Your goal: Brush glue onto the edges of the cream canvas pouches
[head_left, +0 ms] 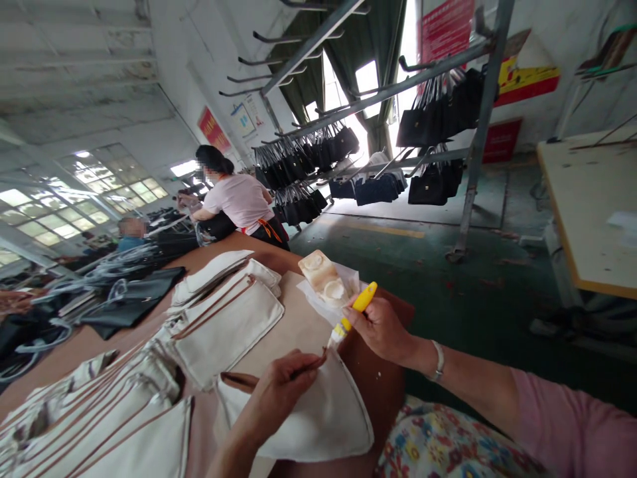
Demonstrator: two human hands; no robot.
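Observation:
My left hand [279,392] pinches the brown trimmed edge of a white canvas bag piece [318,415] lying on the brown table [373,378]. My right hand [383,328] grips a yellow-handled brush [354,311], whose bristle tip touches the brown trim just beside my left fingers. A glue-caked container [326,275] sits on white paper just beyond the brush.
Stacks of white canvas pieces with brown trim [223,318] lie to the left. Black bags [134,299] lie farther along the table. A person in a pink shirt [239,199] works at the far end. Racks of black handbags [432,113] hang behind. A wooden table [587,206] stands right.

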